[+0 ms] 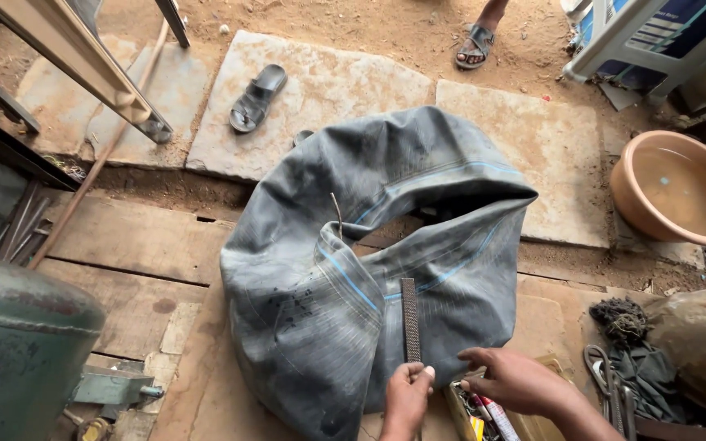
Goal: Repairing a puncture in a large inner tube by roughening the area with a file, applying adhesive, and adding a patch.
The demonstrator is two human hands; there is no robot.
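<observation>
While the left hand [407, 394] grips a flat dark metal file [409, 318] upright, its blade lies against the limp grey rubber inner tube [345, 278]. The right hand [510, 377] rests beside it, fingers loosely spread.

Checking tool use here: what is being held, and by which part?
The left hand grips a flat dark metal file by its lower end; the right hand holds nothing visible.

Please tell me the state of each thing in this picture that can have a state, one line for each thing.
inner tube: deflated, crumpled on the wooden boards.
valve stem: sticks up from the tube.
file: lies flat on the tube.
left hand: closed around the file's near end.
right hand: resting on the tube's edge, holding nothing.
basin: upright, holding water.
sandal: lying alone on stone.
</observation>
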